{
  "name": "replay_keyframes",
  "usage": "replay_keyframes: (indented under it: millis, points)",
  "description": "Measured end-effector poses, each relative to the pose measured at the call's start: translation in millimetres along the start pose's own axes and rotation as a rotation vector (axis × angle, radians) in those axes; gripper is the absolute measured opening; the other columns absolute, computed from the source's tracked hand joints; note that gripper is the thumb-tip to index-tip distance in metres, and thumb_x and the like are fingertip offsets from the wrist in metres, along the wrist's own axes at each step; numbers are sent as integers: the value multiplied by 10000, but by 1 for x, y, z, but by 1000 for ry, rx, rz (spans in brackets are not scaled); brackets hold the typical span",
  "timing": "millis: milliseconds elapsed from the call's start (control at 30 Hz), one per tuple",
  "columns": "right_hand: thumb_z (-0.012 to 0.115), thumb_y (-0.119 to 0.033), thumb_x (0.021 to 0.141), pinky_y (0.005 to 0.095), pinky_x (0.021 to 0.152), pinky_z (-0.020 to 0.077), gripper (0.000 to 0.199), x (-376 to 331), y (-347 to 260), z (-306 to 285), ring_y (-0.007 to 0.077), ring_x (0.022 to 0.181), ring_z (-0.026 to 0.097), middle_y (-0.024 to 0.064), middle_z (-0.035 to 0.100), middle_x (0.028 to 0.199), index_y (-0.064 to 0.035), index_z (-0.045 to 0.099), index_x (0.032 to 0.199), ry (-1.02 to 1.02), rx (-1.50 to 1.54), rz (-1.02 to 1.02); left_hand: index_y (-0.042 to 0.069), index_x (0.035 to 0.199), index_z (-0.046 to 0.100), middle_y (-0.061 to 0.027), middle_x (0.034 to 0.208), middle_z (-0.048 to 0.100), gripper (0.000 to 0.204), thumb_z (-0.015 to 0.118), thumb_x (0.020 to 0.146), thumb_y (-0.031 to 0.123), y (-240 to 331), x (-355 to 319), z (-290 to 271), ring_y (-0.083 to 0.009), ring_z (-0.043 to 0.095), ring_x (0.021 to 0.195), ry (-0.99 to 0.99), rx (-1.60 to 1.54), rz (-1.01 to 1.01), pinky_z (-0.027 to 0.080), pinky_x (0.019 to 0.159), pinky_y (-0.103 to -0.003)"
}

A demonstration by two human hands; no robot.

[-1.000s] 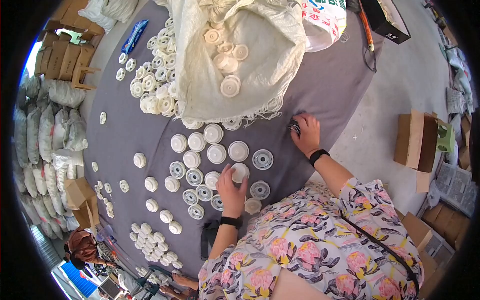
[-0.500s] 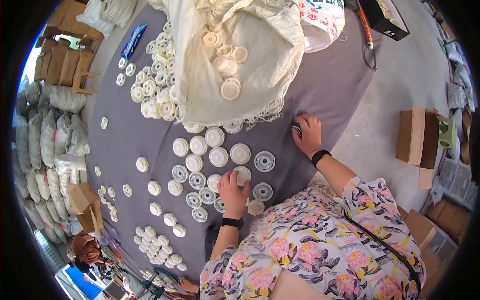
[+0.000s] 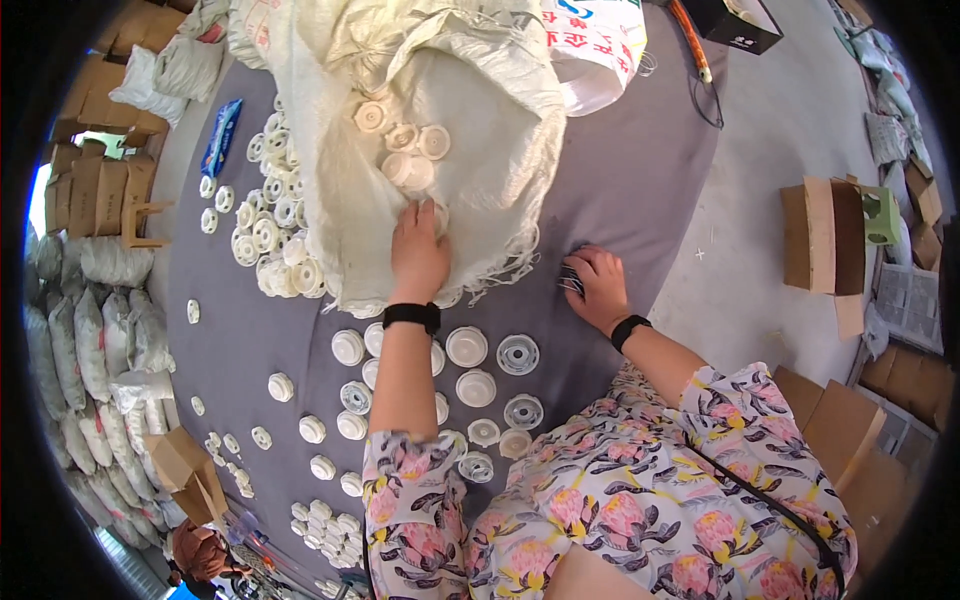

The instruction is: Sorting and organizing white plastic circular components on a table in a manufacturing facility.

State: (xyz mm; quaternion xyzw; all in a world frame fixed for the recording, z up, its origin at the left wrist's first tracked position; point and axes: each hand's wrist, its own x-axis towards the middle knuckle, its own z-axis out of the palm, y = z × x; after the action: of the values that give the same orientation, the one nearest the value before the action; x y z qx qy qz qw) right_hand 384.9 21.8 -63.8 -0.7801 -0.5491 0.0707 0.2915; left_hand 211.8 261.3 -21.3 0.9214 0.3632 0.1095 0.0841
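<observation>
White discs [image 3: 467, 347] are lying behind the left hand [image 3: 420, 255], grip unclear, others remaining in the sack [image 3: 490, 190] ahead; right hand [image 3: 600, 287] clutching a dark thing [image 3: 571, 281].

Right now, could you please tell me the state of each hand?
Left hand: over the off-white woven sack; whether it grips anything cannot be told.
Right hand: closed around a small dark object with pale streaks, its kind unclear.
</observation>
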Motion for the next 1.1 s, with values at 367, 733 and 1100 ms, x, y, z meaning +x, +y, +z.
replay_keyframes:
  millis: [367, 733, 1100]
  points:
    - [688, -135, 628, 414, 900, 361, 479, -6, 15, 2, 280, 1096, 471, 68, 527, 1082, -120, 566, 1090, 27, -7, 6, -20, 1266, 397, -157, 1180, 495, 483, 620, 842, 47, 53, -113, -40, -274, 525, 1075, 233, -715, -471, 430, 906, -344]
    - [674, -138, 641, 407, 904, 359, 456, -5, 8, 4, 274, 1078, 481, 66, 532, 1079, -123, 568, 1084, 43, -22, 11, 1, 1334, 391, -107, 1176, 542, 492, 584, 881, 23, 135, -201, -26, -157, 564, 1004, -102, -1057, -592, 465, 836, -255]
    - [674, -121, 649, 400, 892, 363, 444, -6, 10, 5, 280, 1067, 487, 73, 534, 1086, -115, 567, 1079, 53, -27, 8, 32, 1202, 532, -171, 1215, 507, 427, 607, 783, 57, 125, -190, -11, -343, 494, 1106, -5, -370, -219, 372, 939, -449]
